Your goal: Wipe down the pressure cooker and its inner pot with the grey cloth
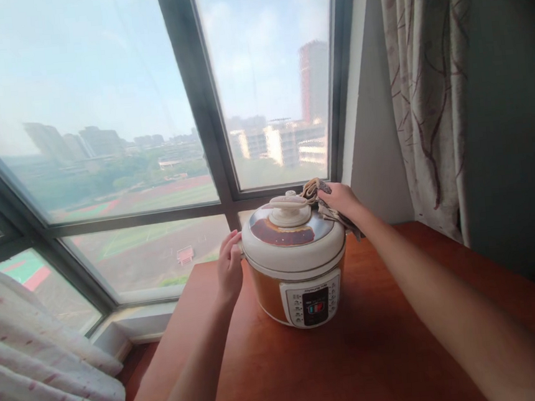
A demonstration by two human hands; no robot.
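Left hand flat on cooker side — bare table below and toward the person, window frame close beyond. Right hand on lid's far edge — wall just right, curtain farther right.

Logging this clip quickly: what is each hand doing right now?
Left hand: open, flat against the cooker side.
Right hand: closed on a cloth at the lid's edge.

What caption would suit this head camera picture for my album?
Left hand steadies a pressure cooker on a wooden table; right hand presses a cloth to its lid.
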